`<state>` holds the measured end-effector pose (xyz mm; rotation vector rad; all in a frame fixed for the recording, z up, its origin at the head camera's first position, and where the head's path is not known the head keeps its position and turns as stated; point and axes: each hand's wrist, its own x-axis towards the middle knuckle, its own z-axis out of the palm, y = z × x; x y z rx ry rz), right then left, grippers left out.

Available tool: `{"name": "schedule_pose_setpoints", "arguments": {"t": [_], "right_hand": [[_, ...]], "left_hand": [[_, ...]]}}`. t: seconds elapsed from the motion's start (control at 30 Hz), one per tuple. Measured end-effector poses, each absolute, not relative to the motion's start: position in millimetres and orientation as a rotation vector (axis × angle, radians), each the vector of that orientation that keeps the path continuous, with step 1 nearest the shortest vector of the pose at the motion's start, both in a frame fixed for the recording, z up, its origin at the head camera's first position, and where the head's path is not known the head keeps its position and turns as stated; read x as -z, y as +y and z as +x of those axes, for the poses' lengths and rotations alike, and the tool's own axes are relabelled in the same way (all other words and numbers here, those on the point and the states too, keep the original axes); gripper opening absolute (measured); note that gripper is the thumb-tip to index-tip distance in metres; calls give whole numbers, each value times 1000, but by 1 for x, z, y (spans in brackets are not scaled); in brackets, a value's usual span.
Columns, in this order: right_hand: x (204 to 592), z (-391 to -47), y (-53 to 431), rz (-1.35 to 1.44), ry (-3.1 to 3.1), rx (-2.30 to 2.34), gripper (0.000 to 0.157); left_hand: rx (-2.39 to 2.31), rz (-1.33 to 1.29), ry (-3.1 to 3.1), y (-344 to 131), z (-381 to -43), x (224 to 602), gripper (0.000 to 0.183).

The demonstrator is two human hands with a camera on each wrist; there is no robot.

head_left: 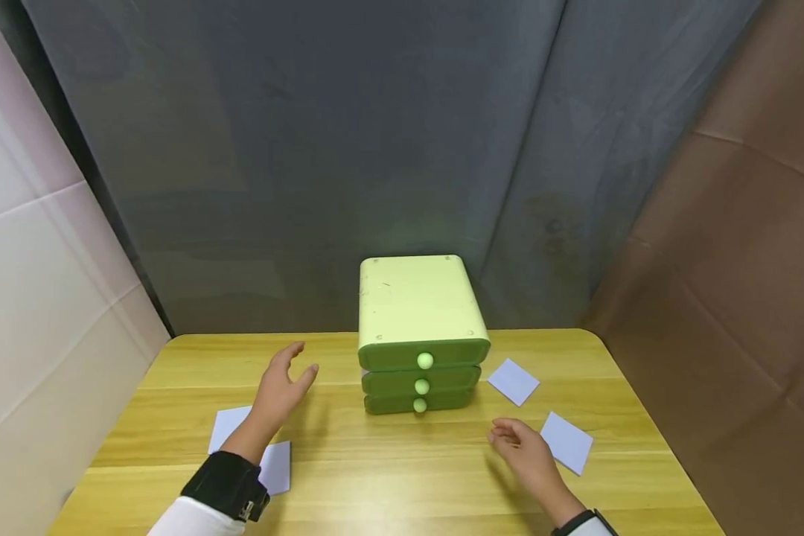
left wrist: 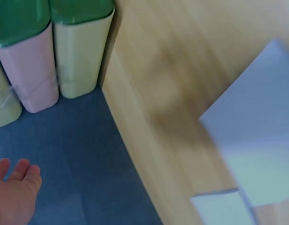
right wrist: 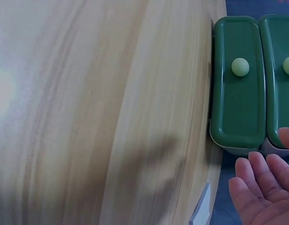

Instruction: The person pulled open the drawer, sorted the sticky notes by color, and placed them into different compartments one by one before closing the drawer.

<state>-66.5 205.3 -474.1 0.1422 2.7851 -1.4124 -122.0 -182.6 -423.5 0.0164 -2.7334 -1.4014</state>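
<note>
Cabinet [head_left: 423, 335] stands near the far edge of the bench [head_left: 388, 476], midway along. Left of it, the left hand [head_left: 280, 391] slants forward, thumb and fingers wide apart; nearer the front edge, the right hand [head_left: 524, 452] bends loosely, apparently empty, beside a card [head_left: 568, 442].

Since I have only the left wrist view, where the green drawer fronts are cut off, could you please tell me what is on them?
Observer: Each of the three green drawer fronts has one round, pale green knob.
Operator: Thank you; is the right hand holding anything?
Observer: No, nothing is visible in it.
Operator: And what lies on the table to the right of the drawer unit?
Observer: Two pale squares lie there.
</note>
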Motion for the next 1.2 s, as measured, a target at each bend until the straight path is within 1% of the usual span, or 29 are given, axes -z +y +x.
{"name": "schedule_pose_setpoints", "arguments": {"t": [0.27,0.43,0.7,0.97,1.2], "right_hand": [[481,-60,206,175,2806,1380,33],[486,-57,200,180,2778,1396,34],[491,-57,176,113,2759,1448,32],[493,-63,154,42,2694,1514,32],[496,-72,140,-12,2655,1564,30]], "left_hand": [[1430,24,-2718,-168,-94,447,58],[1500,38,-2685,-159,-89,460,55],[1556,43,-2657,-143,-88,473,56],[1566,-13,-2649,-125,-96,474,64],[1590,-7,-2637,-114,-103,471,71]]}}
